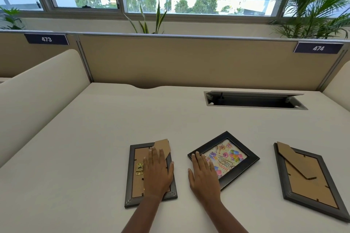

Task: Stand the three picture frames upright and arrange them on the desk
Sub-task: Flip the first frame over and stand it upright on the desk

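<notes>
Three dark picture frames lie flat on the cream desk (94,147). The left frame (132,176) is face down, its brown backing and cardboard stand showing, and my left hand (158,174) rests flat on it with fingers spread. The middle frame (236,154) lies face up and turned at an angle, showing a colourful birthday picture; my right hand (204,176) lies flat over its near left corner, fingers extended. The right frame (308,178) is face down, untouched, with its stand folded across the back.
An open cable hatch (253,100) is set into the desk at the back right. Tan partition panels (189,62) border the desk behind and at the sides. Plants (312,5) and windows stand beyond the partition.
</notes>
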{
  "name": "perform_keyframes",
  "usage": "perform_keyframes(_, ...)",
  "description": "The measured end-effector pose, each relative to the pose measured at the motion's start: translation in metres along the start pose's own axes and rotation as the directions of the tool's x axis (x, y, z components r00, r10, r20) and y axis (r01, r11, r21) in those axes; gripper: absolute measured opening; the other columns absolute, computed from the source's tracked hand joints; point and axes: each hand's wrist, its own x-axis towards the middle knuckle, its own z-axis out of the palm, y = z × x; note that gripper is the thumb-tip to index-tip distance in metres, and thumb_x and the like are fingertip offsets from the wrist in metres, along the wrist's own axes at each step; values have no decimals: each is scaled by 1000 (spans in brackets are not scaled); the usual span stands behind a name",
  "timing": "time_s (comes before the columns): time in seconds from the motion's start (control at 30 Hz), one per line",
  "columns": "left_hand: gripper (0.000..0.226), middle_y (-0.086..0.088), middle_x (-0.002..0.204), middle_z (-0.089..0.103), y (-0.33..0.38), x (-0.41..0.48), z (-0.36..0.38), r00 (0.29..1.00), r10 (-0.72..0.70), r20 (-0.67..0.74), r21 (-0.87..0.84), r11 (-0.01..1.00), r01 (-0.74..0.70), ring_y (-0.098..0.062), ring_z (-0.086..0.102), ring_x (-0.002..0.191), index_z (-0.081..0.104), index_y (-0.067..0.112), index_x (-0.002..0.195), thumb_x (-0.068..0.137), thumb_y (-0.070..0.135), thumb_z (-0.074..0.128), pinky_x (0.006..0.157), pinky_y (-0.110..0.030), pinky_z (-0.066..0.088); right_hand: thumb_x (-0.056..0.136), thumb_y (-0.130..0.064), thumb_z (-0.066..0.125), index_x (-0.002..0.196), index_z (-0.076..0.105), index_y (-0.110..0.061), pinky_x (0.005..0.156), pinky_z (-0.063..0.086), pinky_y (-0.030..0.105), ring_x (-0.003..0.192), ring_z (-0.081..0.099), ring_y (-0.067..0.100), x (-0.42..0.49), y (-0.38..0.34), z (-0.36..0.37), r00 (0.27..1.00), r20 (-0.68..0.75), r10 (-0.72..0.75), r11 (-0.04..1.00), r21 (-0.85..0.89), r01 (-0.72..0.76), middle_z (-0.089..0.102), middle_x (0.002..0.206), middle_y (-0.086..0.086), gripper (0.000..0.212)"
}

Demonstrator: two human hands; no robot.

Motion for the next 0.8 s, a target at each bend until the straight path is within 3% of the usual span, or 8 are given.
perform_keyframes(0.13, 61, -13, 156, 2, -5, 1, 3, 999, 30, -12, 7, 1000, -30, -26, 1, 144, 5, 13, 144, 94, 44, 22, 118, -41, 7, 76, -33, 41, 106, 70, -12, 74, 59, 38, 98, 69, 18, 0, -1, -2, 999, 52, 15, 1000, 10, -16, 72, 110, 4, 47)
perform_keyframes(0.27, 105, -8, 156, 5, -13, -6, -7, 1000, 6, -29, -38, 999, -8, -21, 4, 144, 9, 16, 144, 62, 66, -34, 119, -36, 6, 83, -29, 28, 106, 70, -13, 76, 58, 39, 102, 68, 19, -1, -1, -4, 994, 108, -8, 1000, 1, 8, 72, 111, 4, 51)
perform_keyframes(0.33, 121, -8, 155, 14, -20, -10, -15, 997, -41, -59, 10, 999, 42, -22, 10, 143, 16, 15, 142, 49, 61, -45, 118, -37, 11, 82, -23, 30, 106, 70, -13, 78, 58, 36, 105, 66, 20, -3, -2, -8, 994, 84, -69, 997, 24, 68, 71, 112, 4, 48)
perform_keyframes(0.4, 94, -11, 152, 22, -27, -14, -21, 992, -105, -66, 33, 994, 107, -26, 14, 142, 24, 13, 139, 73, 59, -27, 116, -41, 18, 75, -20, 43, 106, 70, -13, 79, 58, 28, 108, 65, 20, -9, -4, -9, 983, 46, -180, 981, 81, 176, 70, 114, 3, 41)
perform_keyframes(0.47, 57, -13, 151, 22, -33, -18, -26, 976, -214, -23, 27, 976, 215, -28, 15, 141, 27, 14, 137, 92, 48, 17, 114, -43, 24, 65, -18, 69, 104, 70, -17, 78, 56, 17, 106, 65, 15, -17, -9, -11, 959, 67, -274, 948, 189, 258, 71, 112, -1, 40)
perform_keyframes(0.53, 53, -15, 148, 27, -37, -23, -32, 957, -290, 17, -38, 956, 291, -30, 24, 137, 25, 13, 137, 92, 39, 34, 109, -41, 32, 48, -21, 85, 100, 71, -21, 71, 53, 8, 98, 68, 7, -25, -14, -10, 942, 127, -312, 926, 260, 272, 73, 102, -8, 54)
perform_keyframes(0.7, 50, -14, 124, 46, -35, -27, -40, 943, -331, 32, -139, 933, 333, -27, 45, 114, 26, 12, 136, 91, 32, 37, 90, -35, 45, 48, -20, 88, 95, 72, -16, 73, 50, 6, 84, 68, 1, -29, -25, -9, 944, 124, -307, 893, 379, 241, 72, 90, -9, 50)
perform_keyframes(0.8, 44, -20, 120, 46, -33, -23, -47, 925, -376, 59, -262, 888, 378, -32, 45, 112, 31, 10, 134, 92, 23, 38, 90, -38, 44, 85, -14, 59, 131, 46, -6, 96, 35, 9, 119, 49, 5, -22, -25, -8, 944, 184, -274, 869, 468, 161, 54, 129, 1, 48)
